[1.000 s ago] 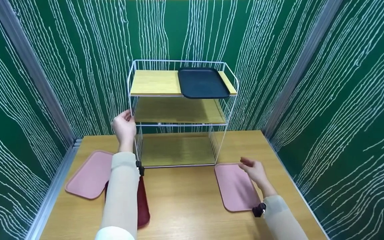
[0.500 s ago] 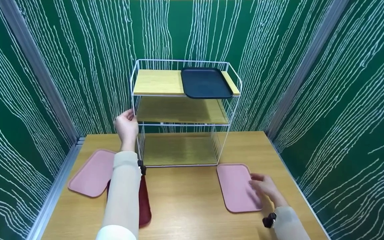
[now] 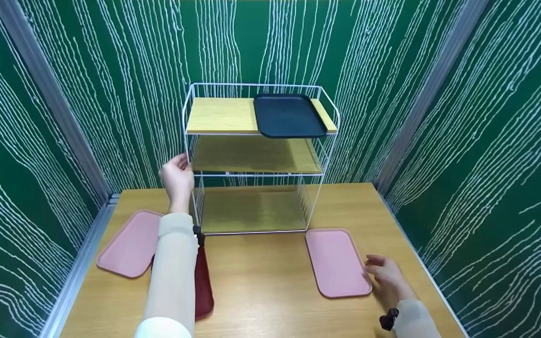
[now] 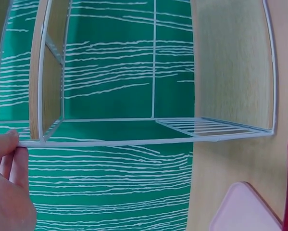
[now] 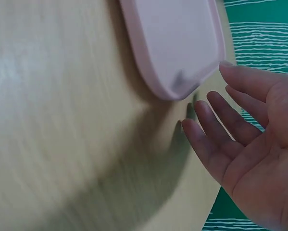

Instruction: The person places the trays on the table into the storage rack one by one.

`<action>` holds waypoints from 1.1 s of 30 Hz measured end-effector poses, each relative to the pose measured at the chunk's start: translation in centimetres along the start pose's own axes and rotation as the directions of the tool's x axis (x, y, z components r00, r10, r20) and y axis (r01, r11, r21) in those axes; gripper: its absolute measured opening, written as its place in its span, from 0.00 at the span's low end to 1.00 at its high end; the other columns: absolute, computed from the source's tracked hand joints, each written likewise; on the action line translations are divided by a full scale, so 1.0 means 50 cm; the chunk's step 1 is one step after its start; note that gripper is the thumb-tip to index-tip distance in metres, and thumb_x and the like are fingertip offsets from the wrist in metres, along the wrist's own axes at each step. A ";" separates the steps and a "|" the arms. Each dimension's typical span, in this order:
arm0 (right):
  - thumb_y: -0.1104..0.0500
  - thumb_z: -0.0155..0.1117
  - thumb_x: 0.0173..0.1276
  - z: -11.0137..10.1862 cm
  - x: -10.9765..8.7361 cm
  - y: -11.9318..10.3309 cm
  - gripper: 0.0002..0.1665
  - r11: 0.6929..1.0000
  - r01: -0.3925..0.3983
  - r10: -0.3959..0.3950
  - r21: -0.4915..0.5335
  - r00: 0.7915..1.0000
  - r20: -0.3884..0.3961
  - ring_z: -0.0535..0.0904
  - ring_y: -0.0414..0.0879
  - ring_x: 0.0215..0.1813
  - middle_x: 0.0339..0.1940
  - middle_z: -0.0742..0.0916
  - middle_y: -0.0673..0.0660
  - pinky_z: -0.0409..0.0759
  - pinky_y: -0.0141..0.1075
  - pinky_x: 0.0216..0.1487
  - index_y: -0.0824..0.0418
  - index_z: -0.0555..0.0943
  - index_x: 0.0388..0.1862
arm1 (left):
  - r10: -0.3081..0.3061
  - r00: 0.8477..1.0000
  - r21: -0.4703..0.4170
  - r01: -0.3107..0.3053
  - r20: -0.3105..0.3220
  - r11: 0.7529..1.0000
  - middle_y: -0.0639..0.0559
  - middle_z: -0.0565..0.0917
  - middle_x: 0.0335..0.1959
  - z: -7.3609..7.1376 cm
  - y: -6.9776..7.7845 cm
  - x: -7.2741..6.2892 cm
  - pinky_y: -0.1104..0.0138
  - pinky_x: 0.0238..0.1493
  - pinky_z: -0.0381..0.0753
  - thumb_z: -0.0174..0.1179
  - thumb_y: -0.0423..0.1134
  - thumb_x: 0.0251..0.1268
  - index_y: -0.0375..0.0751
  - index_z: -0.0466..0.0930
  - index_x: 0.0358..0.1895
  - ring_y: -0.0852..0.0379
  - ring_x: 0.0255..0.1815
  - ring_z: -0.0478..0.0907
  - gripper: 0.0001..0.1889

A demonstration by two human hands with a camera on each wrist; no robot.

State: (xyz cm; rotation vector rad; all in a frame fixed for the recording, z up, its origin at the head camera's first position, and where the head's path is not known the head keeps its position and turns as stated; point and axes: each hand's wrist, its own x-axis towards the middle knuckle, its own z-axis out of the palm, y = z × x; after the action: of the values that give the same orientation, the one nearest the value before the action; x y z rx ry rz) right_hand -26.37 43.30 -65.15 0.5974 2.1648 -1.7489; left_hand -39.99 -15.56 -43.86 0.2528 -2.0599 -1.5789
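Head view: pink tray (image 3: 337, 262) just left of right hand (image 3: 387, 280), apart.

Looks like a staged recording booth, not anyone's home; green panels (image 3: 87, 70) printed with wavy white lines box the table in on 3 sides, joined by bare metal strips (image 3: 40, 89); the wooden table (image 3: 261, 291) carries just a 3-tier wire shelf rack (image 3: 256, 155) and a few plain trays (image 3: 129, 244); feels like a lab set.
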 end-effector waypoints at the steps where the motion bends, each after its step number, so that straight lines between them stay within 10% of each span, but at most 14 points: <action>1: 0.62 0.69 0.75 -0.002 0.006 0.004 0.46 1.000 0.004 -0.004 -0.013 1.000 -0.005 0.57 0.68 0.82 0.83 0.63 0.70 0.54 0.63 0.84 0.66 0.58 0.85 | 0.005 1.000 0.002 -0.005 -0.003 1.000 0.39 0.87 0.62 0.001 0.000 0.001 0.60 0.67 0.83 0.62 0.25 0.77 0.33 0.86 0.64 0.46 0.64 0.85 0.17; 33: 0.74 0.75 0.62 -0.001 0.030 0.048 0.42 0.952 0.097 -0.104 -0.290 0.995 -0.009 0.79 0.61 0.65 0.66 0.83 0.71 0.80 0.51 0.69 0.73 0.73 0.76 | 0.036 0.999 0.017 -0.036 -0.019 0.999 0.38 0.88 0.59 0.001 -0.004 0.003 0.61 0.65 0.84 0.64 0.25 0.75 0.32 0.87 0.62 0.46 0.62 0.86 0.16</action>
State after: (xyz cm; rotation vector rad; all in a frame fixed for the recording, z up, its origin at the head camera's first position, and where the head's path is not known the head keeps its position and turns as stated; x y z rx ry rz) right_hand -26.49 43.96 -67.91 0.4426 2.4456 -1.4347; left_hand -40.20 -15.65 -44.03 0.2348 -2.0530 -1.5329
